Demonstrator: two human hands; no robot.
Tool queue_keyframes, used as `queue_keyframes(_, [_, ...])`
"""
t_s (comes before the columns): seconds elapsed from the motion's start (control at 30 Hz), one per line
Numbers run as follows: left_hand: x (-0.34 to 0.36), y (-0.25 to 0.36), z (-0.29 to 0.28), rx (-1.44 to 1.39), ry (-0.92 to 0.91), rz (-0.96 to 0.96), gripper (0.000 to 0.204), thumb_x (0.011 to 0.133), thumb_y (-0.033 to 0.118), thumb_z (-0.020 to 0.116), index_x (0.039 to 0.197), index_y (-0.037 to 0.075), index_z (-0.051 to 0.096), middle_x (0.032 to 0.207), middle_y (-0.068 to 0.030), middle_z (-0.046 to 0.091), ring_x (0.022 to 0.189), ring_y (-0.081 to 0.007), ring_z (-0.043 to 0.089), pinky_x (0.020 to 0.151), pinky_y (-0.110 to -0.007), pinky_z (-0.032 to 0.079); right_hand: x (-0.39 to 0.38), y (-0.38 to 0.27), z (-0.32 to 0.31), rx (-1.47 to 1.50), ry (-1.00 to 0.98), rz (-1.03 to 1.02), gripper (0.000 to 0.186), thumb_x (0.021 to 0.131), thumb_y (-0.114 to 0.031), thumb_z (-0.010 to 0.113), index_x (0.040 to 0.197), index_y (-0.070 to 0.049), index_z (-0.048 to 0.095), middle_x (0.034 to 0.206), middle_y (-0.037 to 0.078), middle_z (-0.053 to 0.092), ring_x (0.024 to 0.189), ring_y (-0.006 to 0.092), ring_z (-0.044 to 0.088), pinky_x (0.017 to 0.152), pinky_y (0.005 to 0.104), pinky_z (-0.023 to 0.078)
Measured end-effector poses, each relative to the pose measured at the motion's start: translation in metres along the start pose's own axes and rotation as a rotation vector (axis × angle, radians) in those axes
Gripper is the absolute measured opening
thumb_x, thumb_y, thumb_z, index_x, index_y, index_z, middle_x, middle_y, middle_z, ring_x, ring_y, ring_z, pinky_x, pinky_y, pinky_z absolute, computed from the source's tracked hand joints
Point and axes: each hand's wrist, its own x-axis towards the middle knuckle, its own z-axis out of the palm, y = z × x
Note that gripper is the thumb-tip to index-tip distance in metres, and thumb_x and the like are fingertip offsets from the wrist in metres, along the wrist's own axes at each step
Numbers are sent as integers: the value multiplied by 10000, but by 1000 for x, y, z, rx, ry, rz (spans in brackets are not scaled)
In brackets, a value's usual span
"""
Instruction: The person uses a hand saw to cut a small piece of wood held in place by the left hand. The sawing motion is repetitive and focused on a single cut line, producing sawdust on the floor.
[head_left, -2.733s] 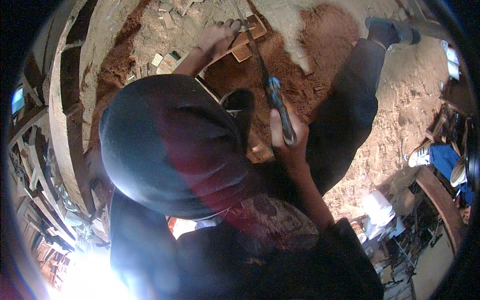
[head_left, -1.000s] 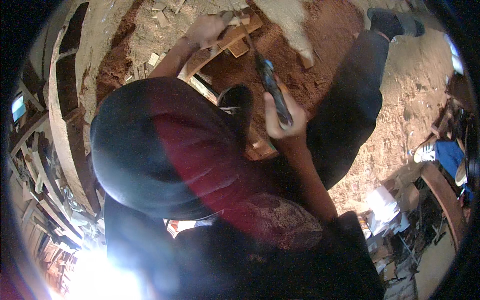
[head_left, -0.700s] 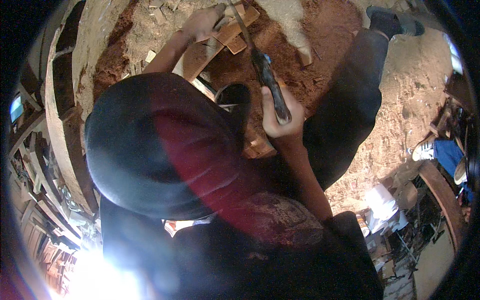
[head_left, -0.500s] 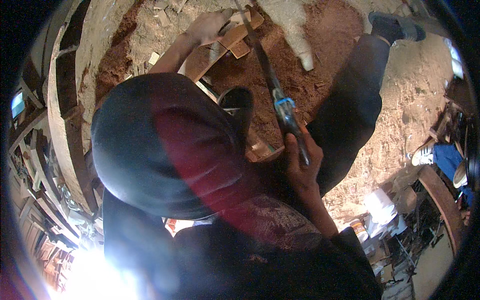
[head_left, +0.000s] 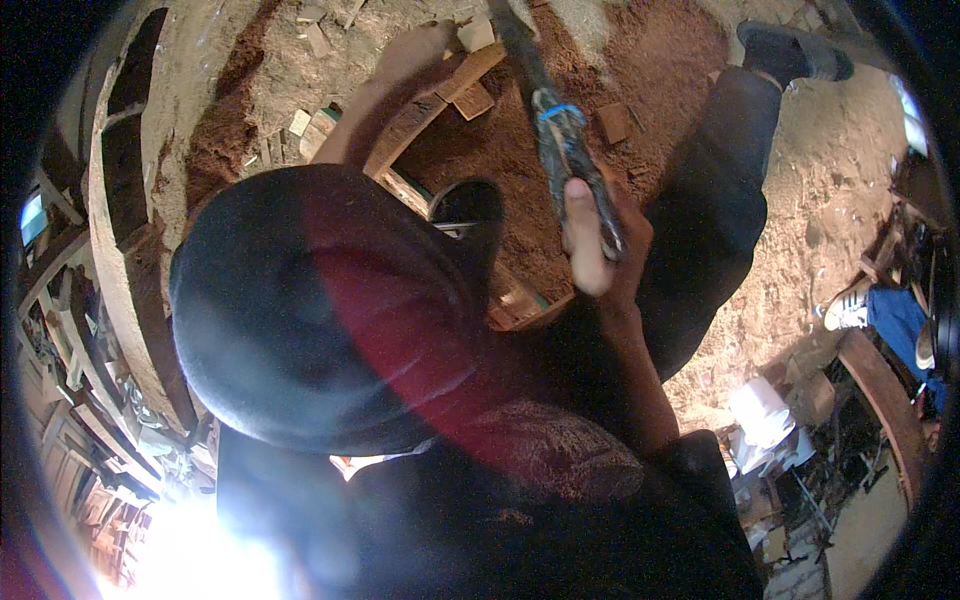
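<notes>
A curved piece of wood [head_left: 408,132] slants up from beside my bent left knee, its far end over brown dust. My left hand [head_left: 418,52] grips its far part; the fingertips are partly hidden. My right hand [head_left: 605,235] is wrapped round the dark handle of a long-bladed hand tool [head_left: 557,130], thumb lying along the grip. Blue binding circles the handle near the blade. The blade runs up beside the wood's end and out at the top edge; saw or machete, I cannot tell. A small wooden block [head_left: 473,101] lies just under the wood.
Brown dust [head_left: 470,150] covers the ground between my legs, with another wooden block [head_left: 612,122] on it. My right leg [head_left: 725,160] stretches to the upper right. Curved timber [head_left: 120,230] stands at left; a white container [head_left: 760,412] and clutter lie at lower right.
My right hand has moved up and the tool's blade now stands steeper and broader in view. The wood's end has shifted slightly left and down. A block now shows on the dust at right.
</notes>
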Motion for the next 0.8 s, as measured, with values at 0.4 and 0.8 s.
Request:
queue_keyframes(0.4, [-18, 16, 34, 62, 368, 89, 287, 912, 141, 614, 1171, 29, 566, 1047, -201, 679, 988, -372, 707, 785, -476, 604, 43, -12, 29, 124, -23, -194, 244, 1078, -248, 583, 1128, -32, 683, 727, -49, 492, 693, 56, 452, 631, 263, 408])
queue_keyframes(0.8, [-17, 11, 33, 108, 453, 172, 263, 889, 138, 635, 1119, 49, 542, 1017, -190, 684, 813, -371, 729, 652, -457, 608, 45, -10, 40, 36, 36, -375, 220, 1017, -59, 630, 1216, 25, 669, 859, 45, 677, 809, 54, 585, 730, 250, 496])
